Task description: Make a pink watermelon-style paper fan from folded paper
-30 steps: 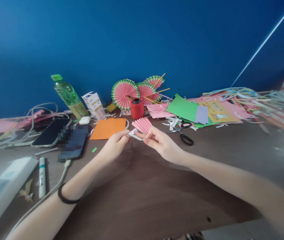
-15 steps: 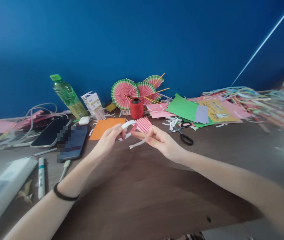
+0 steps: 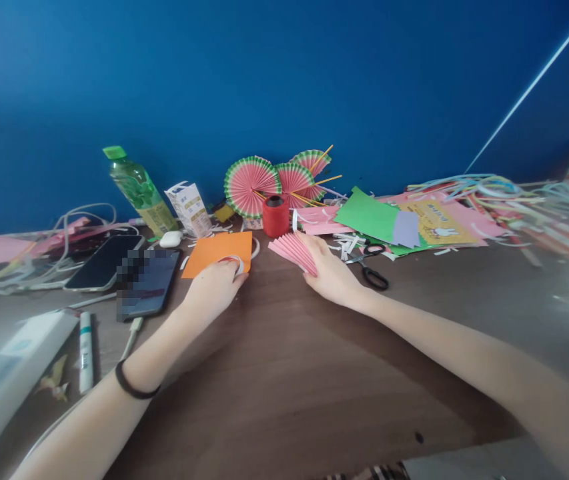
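Currently, pleated pink paper (image 3: 291,251): it is lying fanned mid-table, in front of the red thread spool (image 3: 275,221), its near end tucking under the right hand (image 3: 333,275).
Right hand: thumb and fingers are gripping the near end of the folds, nearly closed.
White strip (image 3: 295,220): it is standing up beside the right fingertips; whether it is clinging to a finger, I cannot tell.
Left hand (image 3: 211,288): it is curling mostly closed over the orange paper (image 3: 214,250), apparently holding the white ring (image 3: 239,265); the fingertips are hiding.
Handling the pleats: a light pinch along the creases is probably serving best; squeezing across them is risking flattened folds.
Handling the strip: keeping it clear of the pleats is seeming wise, in case it is sticky.
Scissors (image 3: 365,267): they are lying just beyond the right hand, blades pointing its way, so a rightward sweep is risking a snag.
Paper scraps (image 3: 348,247): they are littering the table (image 3: 274,373) near the scissors.
Spool: it is standing close behind the pleats, easy to knock.
Behind: finished-looking round fans (image 3: 251,187) are leaning near the blue wall (image 3: 284,80).
Left side: a phone (image 3: 107,263), a marker (image 3: 85,353) and a green bottle (image 3: 144,193) are sitting well apart from the pleats.
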A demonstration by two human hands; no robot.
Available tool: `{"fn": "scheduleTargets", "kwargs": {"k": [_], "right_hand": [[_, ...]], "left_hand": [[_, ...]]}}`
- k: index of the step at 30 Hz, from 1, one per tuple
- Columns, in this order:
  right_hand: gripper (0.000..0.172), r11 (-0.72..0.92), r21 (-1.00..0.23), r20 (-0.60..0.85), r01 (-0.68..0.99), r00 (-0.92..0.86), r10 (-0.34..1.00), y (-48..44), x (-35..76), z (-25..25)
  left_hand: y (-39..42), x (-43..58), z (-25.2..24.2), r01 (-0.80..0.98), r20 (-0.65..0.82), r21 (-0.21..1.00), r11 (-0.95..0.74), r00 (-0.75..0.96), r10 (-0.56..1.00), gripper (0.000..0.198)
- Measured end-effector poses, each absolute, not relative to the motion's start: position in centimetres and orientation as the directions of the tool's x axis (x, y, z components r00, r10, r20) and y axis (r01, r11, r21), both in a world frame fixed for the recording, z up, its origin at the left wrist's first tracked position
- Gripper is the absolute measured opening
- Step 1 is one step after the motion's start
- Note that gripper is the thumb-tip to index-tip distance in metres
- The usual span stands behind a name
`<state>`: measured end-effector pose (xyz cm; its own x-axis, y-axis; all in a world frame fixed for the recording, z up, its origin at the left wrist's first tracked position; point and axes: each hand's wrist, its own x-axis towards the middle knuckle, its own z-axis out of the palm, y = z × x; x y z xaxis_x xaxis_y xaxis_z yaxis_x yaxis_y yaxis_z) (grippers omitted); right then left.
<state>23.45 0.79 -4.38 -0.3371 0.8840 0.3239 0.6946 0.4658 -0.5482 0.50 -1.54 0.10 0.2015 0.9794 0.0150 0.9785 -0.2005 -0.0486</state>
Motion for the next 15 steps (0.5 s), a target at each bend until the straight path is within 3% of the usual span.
{"fn": "scheduleTargets", "kwargs": {"k": [4,7,10,12,15], "right_hand": [[0.074,0.507,-0.698,0.402,0.505,-0.309,0.862,1.5,23.7,-4.9],[0.071,0.479,-0.787,0.393,0.389,-0.281,0.875,1.8,23.8,-4.8],[0.068,0.487,-0.797,0.393,0.357,-0.306,0.867,1.7,23.9,-4.3],[0.066,0.513,-0.776,0.395,0.366,-0.353,0.848,1.4,23.8,-3.8],[0.067,0.565,-0.744,0.386,0.357,-0.461,0.799,0.7,23.7,-3.0]], "left_hand": [[-1.4,0.1,-0.2,0.972,0.024,-0.078,-0.221,0.224,0.974,0.029],[-1.3,-0.1,-0.2,0.983,0.088,-0.032,-0.179,0.181,0.979,0.034],[-1.2,0.0,0.0,0.985,0.279,0.033,-0.172,0.156,0.947,0.040],[-1.3,0.3,0.4,0.961,0.369,0.106,-0.254,0.199,0.908,0.046],[-1.8,1.1,1.0,0.893,0.249,0.232,-0.387,0.329,0.911,0.056]]}}
